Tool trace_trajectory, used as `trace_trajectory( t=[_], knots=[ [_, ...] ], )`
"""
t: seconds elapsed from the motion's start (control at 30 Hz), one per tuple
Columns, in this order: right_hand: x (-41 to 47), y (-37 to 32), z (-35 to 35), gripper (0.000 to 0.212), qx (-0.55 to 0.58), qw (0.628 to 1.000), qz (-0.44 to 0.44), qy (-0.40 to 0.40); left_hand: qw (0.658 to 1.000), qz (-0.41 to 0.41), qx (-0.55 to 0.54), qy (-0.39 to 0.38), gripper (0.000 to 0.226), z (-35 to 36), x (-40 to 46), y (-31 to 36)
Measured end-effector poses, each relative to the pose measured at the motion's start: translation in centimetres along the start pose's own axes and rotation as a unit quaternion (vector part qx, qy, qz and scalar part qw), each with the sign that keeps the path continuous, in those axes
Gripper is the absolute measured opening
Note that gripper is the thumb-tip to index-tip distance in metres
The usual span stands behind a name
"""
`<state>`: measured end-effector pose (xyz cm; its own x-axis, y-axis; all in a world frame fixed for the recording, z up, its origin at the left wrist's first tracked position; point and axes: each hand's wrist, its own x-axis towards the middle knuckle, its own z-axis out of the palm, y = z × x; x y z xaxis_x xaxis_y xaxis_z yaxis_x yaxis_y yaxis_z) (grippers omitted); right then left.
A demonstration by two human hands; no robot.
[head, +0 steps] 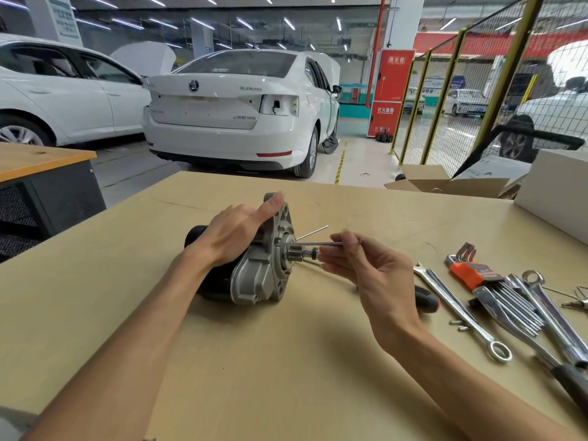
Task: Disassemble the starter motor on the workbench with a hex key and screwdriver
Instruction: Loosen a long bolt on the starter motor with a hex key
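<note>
The starter motor (254, 278) lies on its side on the workbench (286, 361), silver nose housing to the right, black body to the left. My left hand (235, 233) rests over its top, fingers curved on the housing and the index finger reaching up along the flange. My right hand (359, 265) pinches a thin silver hex key (308, 244) whose tip sits in the housing face above the pinion shaft. A second thin rod (313, 232) sticks out behind it. A screwdriver with a black and red handle (428, 299) lies behind my right wrist.
Right of my hand lie a hex key set in an orange holder (474, 273), several combination wrenches (458, 310) and small loose screws (458, 324). A white box (556, 192) and an open carton (445, 184) stand at the back right. White cars are parked beyond the bench.
</note>
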<state>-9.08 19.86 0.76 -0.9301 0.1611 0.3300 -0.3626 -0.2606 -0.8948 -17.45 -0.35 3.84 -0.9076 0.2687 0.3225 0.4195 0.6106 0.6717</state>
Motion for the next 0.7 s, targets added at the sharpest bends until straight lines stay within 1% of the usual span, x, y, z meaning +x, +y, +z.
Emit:
trace_trajectory(
  t=[0.1,0.17,0.3,0.4,0.43,0.5,0.63,0.7],
  knots=[
    [-0.1,0.0,-0.1,0.024,0.013,1.0,0.005,-0.01,1.0,0.006,0.001,0.003,0.07,0.1,0.1,-0.1],
    [-0.1,0.0,0.0,0.023,0.017,1.0,0.007,-0.012,0.999,0.02,0.01,0.023,0.068,0.3,0.1,-0.1],
    [-0.1,-0.1,-0.1,0.021,0.012,1.0,-0.002,-0.017,0.988,0.095,0.073,0.099,0.052,0.4,0.2,-0.3],
    [-0.1,-0.1,-0.2,0.02,-0.012,0.999,-0.025,-0.024,0.972,0.158,0.119,0.128,0.045,0.3,0.1,-0.1],
    [0.0,-0.1,-0.2,0.019,-0.018,0.999,-0.026,-0.026,0.967,0.175,0.134,0.129,0.041,0.4,0.0,0.1],
    [0.1,-0.1,-0.4,0.019,-0.021,0.999,-0.011,-0.027,0.966,0.183,0.14,0.122,0.034,0.4,-0.1,0.4],
    [0.5,-0.1,-0.9,0.021,0.002,0.999,0.04,-0.032,0.979,0.151,0.097,0.093,0.028,0.4,0.0,0.3],
    [0.5,-0.1,-1.1,0.024,0.026,0.997,0.061,-0.036,0.986,0.135,0.073,0.07,0.029,0.4,-0.1,0.3]
  ],
)
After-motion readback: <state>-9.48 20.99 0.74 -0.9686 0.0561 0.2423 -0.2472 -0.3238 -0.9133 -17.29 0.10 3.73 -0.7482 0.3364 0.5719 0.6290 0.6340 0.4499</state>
